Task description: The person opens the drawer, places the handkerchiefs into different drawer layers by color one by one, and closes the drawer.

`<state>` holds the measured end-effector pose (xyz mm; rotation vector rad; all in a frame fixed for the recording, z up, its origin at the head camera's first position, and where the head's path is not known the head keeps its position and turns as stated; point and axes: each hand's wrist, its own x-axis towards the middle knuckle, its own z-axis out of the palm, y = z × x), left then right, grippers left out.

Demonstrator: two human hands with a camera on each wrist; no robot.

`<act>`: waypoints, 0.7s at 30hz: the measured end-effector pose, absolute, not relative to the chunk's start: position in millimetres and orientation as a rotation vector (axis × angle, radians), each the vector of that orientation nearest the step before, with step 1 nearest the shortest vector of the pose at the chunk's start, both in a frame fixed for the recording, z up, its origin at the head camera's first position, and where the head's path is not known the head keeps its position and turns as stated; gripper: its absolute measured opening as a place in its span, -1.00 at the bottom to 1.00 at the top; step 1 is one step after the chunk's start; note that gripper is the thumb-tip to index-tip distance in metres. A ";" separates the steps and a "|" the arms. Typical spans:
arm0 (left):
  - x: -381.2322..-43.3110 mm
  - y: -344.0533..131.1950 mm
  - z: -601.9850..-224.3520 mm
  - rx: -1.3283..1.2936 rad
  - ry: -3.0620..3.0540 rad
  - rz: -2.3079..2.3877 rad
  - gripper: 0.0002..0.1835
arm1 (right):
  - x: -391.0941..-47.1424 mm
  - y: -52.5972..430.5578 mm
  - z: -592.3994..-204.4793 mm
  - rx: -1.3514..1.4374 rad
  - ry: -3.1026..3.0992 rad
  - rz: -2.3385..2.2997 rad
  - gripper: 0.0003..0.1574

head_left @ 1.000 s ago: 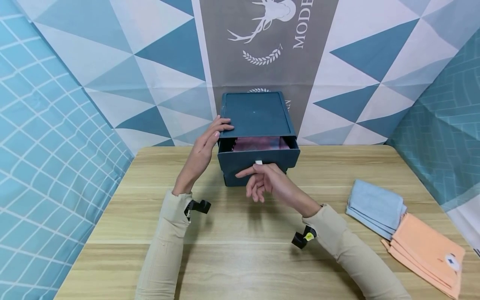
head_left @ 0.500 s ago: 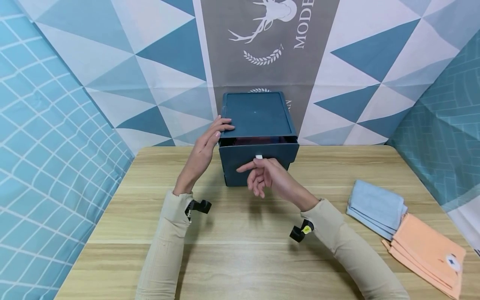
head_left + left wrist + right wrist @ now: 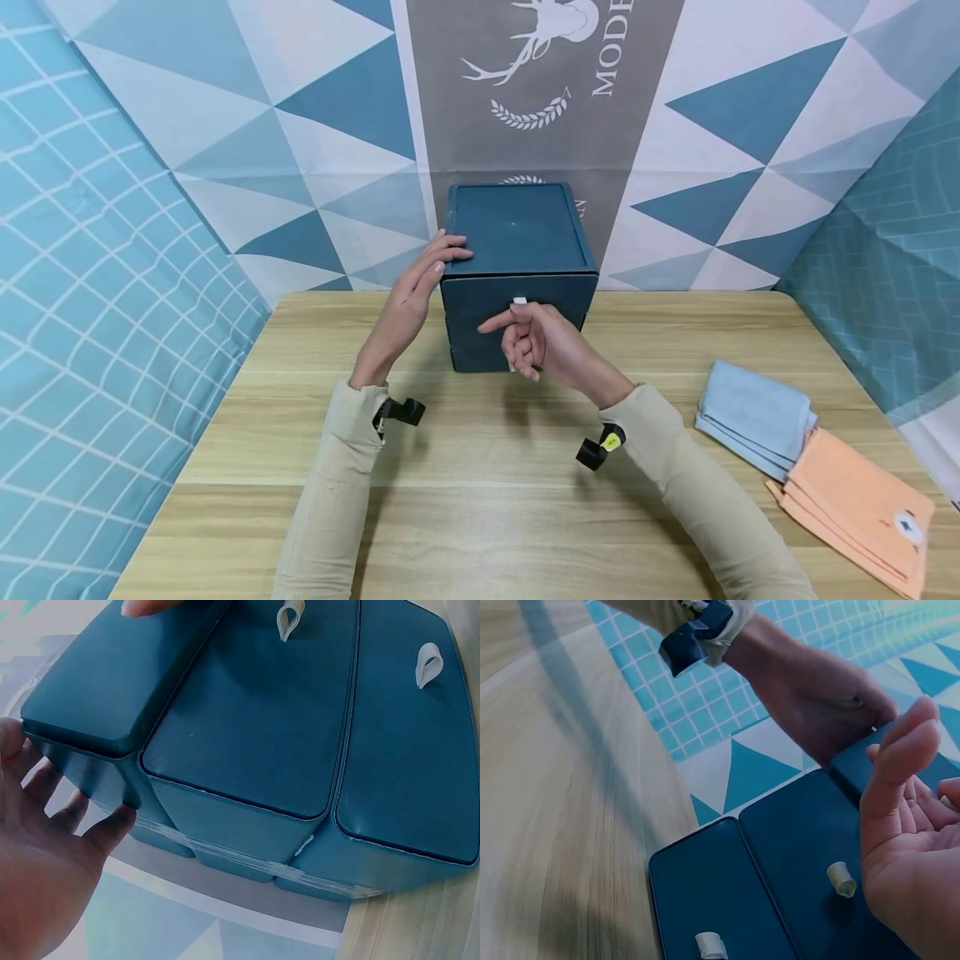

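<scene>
A dark blue drawer box (image 3: pixel 517 229) stands at the back of the table, with three stacked drawers and pale loop pulls. Its top drawer (image 3: pixel 105 675) sits almost flush, a thin dark gap under the top panel. My left hand (image 3: pixel 405 304) rests on the box's upper left edge, fingertips on the top and side; in the left wrist view its spread fingers touch the side wall. My right hand (image 3: pixel 551 342) is at the top drawer's front, pinching its white pull tab (image 3: pixel 520 300) between thumb and index finger. The index finger points left along the front; the other fingers curl loosely.
A folded light blue cloth (image 3: pixel 753 412) and a folded orange cloth (image 3: pixel 855 500) lie at the table's right side. Patterned fabric (image 3: pixel 337 125) hangs right behind the box. The lower drawers' loop pulls (image 3: pixel 429 664) stick out in front.
The top drawer has slid back into the box, covering the pinkish thing inside. My right hand has moved forward with it, while my left hand stays on the box edge.
</scene>
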<state>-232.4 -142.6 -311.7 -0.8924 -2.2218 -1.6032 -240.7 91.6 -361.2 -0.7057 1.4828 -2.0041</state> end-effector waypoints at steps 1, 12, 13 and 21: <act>-232.5 -142.3 -311.6 -0.894 -2.222 -1.603 -0.59 | -242.1 91.4 -361.3 -0.698 1.469 -2.016 -0.35; -233.5 -141.0 -311.2 -0.896 -2.219 -1.593 -0.59 | -246.6 90.6 -362.1 -0.619 1.456 -2.040 -0.37; -233.4 -141.1 -311.2 -0.892 -2.220 -1.594 -0.59 | -246.1 91.1 -362.6 -0.606 1.476 -2.031 -0.35; -232.4 -141.5 -312.5 -0.887 -2.203 -1.581 -0.58 | -231.4 97.7 -372.9 -0.651 1.547 -1.910 -0.25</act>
